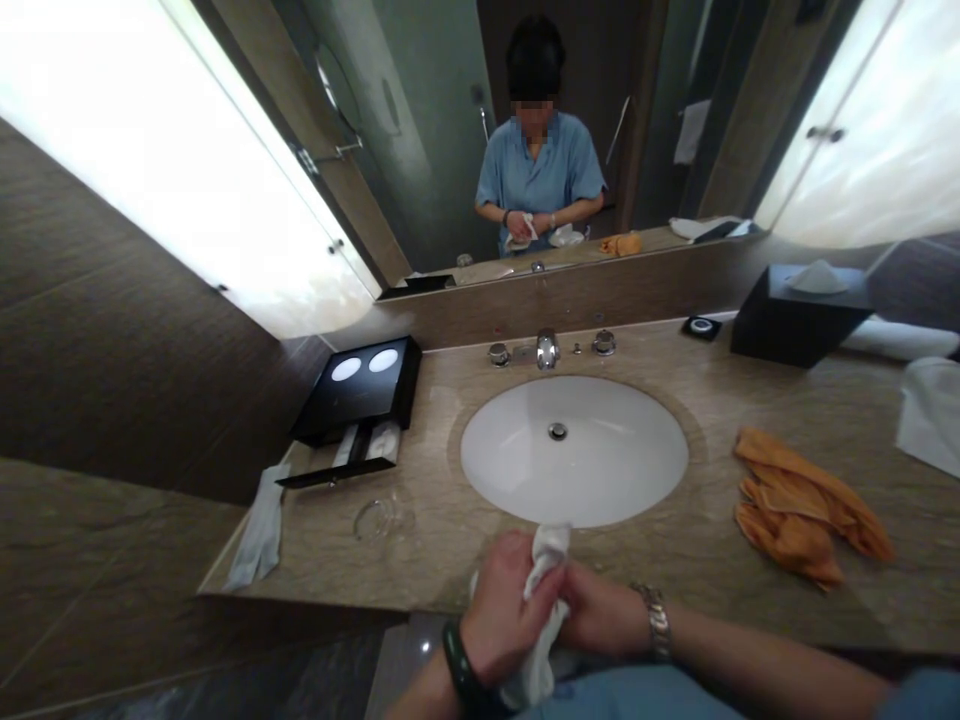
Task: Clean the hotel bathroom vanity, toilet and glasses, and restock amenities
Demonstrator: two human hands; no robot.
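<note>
A beige marble tabletop point(450, 520) spans the frame, its white oval sink point(574, 450) at centre. A crumpled orange cloth point(802, 505) lies right. At bottom centre, the left hand point(504, 620) and right hand point(600, 612) each close their grip on a small white cloth point(546, 560).

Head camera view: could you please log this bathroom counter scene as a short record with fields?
Setting: marble vanity counter with an oval white sink under a wall mirror
Left hand: closed on a white cloth, dark bracelet at the wrist
Right hand: gripping the same white cloth, metal watch at the wrist
Faucet: chrome, behind the sink, no water seen running
Right of sink: crumpled orange cloth, black tissue box
Left of sink: black amenity tray, clear glass dish
</note>
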